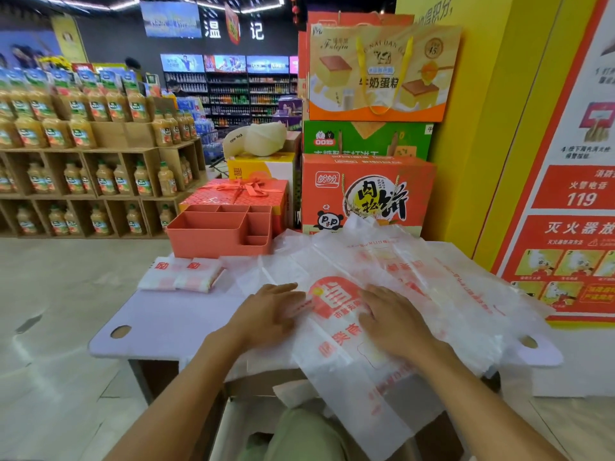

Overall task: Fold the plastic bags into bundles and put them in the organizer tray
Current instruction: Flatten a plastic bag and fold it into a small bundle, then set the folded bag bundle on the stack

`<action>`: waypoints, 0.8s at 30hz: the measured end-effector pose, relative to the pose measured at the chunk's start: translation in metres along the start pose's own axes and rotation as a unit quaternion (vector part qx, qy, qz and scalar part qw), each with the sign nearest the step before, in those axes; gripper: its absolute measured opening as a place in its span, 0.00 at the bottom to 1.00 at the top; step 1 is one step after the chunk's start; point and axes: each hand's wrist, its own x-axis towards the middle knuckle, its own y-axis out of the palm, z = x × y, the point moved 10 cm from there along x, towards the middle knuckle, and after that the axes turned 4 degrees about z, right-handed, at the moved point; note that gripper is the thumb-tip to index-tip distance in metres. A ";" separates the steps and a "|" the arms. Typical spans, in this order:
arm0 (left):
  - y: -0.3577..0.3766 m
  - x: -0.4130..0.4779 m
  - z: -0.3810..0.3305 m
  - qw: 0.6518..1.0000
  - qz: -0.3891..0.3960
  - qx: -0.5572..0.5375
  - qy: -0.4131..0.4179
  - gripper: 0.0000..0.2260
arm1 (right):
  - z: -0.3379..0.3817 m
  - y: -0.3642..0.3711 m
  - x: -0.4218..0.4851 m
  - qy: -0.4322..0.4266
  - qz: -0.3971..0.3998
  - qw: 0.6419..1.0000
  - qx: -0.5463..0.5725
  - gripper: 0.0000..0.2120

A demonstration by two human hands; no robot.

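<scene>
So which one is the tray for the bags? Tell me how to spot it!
Find the pale purple table with loose plastic bags spread over it. At its far left side, just beyond the two folded bundles, stands the organizer tray. It is the only open-topped coral box split into compartments, unlike the ribboned gift box behind it.

left hand [271, 311], right hand [392, 319] — flat, palms down

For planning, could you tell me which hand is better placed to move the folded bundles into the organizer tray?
Probably the left hand: folded bundles and organizer tray lie on its side; the right hand is farther.
</scene>
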 end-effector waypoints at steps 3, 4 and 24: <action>-0.009 -0.019 0.020 0.999 -0.032 0.013 0.008 0.26 | 0.037 0.003 0.006 -0.065 0.026 0.997 0.035 0.28; -0.012 -0.028 0.028 0.999 -0.046 0.015 0.010 0.26 | 0.047 0.005 0.007 -0.084 0.034 0.995 0.034 0.28; -0.060 -0.134 0.215 0.945 -0.071 0.139 -0.286 0.33 | 0.039 0.049 0.044 -0.092 0.065 0.990 -0.081 0.38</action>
